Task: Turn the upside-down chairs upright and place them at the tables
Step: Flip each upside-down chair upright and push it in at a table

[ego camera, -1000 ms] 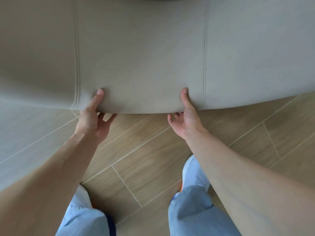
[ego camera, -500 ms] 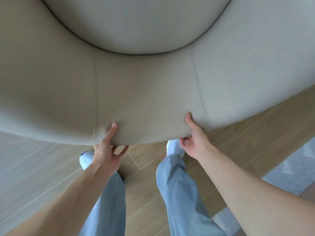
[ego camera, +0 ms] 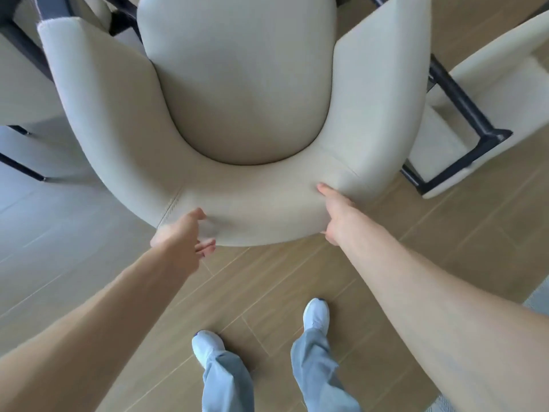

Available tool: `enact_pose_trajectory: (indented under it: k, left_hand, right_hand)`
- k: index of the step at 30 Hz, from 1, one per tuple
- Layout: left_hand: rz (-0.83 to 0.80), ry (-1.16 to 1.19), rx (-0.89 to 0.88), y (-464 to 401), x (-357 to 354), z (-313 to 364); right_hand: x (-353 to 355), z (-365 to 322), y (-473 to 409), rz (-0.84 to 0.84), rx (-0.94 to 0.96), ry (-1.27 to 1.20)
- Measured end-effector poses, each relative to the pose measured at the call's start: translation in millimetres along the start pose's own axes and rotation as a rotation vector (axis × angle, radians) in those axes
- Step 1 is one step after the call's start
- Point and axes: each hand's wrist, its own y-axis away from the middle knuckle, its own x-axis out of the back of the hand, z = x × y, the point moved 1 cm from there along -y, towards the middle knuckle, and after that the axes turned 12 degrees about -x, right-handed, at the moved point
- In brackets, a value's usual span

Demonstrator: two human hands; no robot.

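A cream upholstered armchair (ego camera: pixel 237 93) stands upright in front of me, its round seat cushion facing up and its curved backrest nearest me. My left hand (ego camera: pixel 181 236) grips the left part of the backrest's top edge, thumb on top and fingers under the rim. My right hand (ego camera: pixel 334 212) holds the right part of the same edge, thumb pressed into the fabric. A second cream chair (ego camera: pixel 487 93) lies tipped over at the right, its black metal legs (ego camera: pixel 463 105) exposed.
Another cream chair with dark legs (ego camera: pixel 20 84) is at the left edge. Dark frame parts (ego camera: pixel 124 16) show beyond the armchair at the top. The floor is wood-look tile (ego camera: pixel 267 292); a patterned rug corner (ego camera: pixel 534 298) lies at the right. My feet stand below the chair.
The armchair has swung down from close to my face, where only its back showed, to upright on the floor farther from me. Both hands kept their hold on the backrest edge.
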Motion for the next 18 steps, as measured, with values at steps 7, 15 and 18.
enact_pose_trajectory:
  k: [7, 15, 18]
  left_hand:
    - [-0.117, -1.053, -1.386, -19.5, -51.9, 96.2]
    - [0.272, -1.107, -1.477, -58.0, -96.5, 142.8]
    - [0.278, -1.120, -1.453, -62.0, -100.8, 159.4]
  right_hand:
    - [-48.6, -102.4, 29.2, 0.049, 0.172, 0.211]
    - [-19.5, -148.0, 66.1, 0.246, 0.736, 0.872]
    - [-44.2, -165.4, 75.8, 0.405, 1.422, 0.844]
